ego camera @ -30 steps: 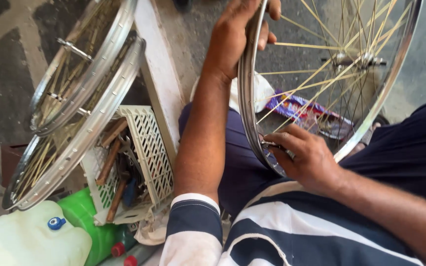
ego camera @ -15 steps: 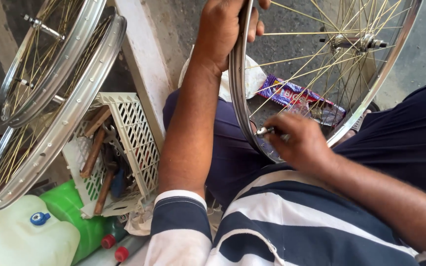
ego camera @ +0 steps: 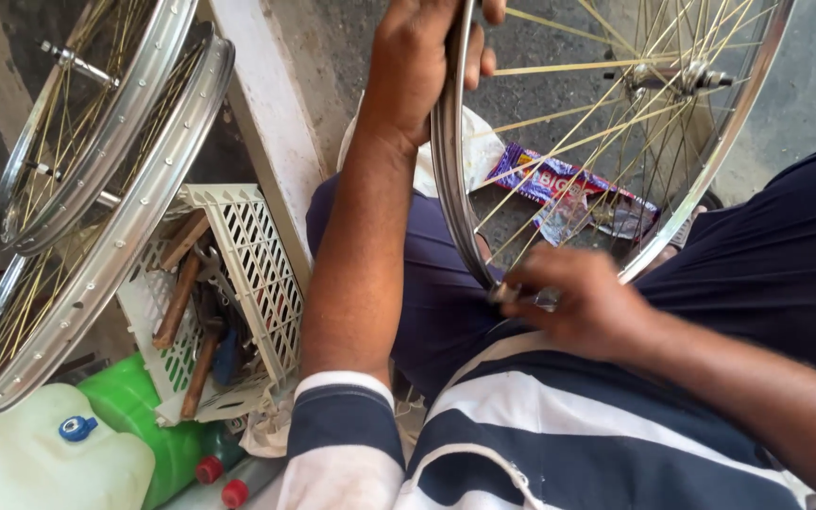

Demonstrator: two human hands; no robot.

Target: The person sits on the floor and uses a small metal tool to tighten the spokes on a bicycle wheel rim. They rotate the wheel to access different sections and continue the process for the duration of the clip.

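While the left hand (ego camera: 422, 66) is wrapped shut around the upper edge of a shiny steel bicycle wheel rim with thin brass-coloured spokes (ego camera: 450, 203), the rim stands nearly upright over the person's lap, its hub and axle (ego camera: 677, 76) off to the right of that hand. The right hand (ego camera: 583, 302) is pinched closed at the rim's lowest part, just above the striped shirt, fingers bunched on what looks like a small metal tool or spoke nipple (ego camera: 521, 295); which of the two cannot be told.

As a judgement, the main risk is the rim twisting or slipping in the single upper grip while force is applied below, which could let the small piece slide off its seat or nip the fingertips against a spoke. Uneven tension could also pull the rim out of true.

The left forearm runs straight up from the sleeve, wrist bent over the rim. The right forearm comes in low from the right, wrist cocked inward.

Left of the left arm lie a white plastic lattice crate of wooden-handled tools (ego camera: 238, 274), two more spoked wheels (ego camera: 96, 179), and a green container (ego camera: 139, 416).
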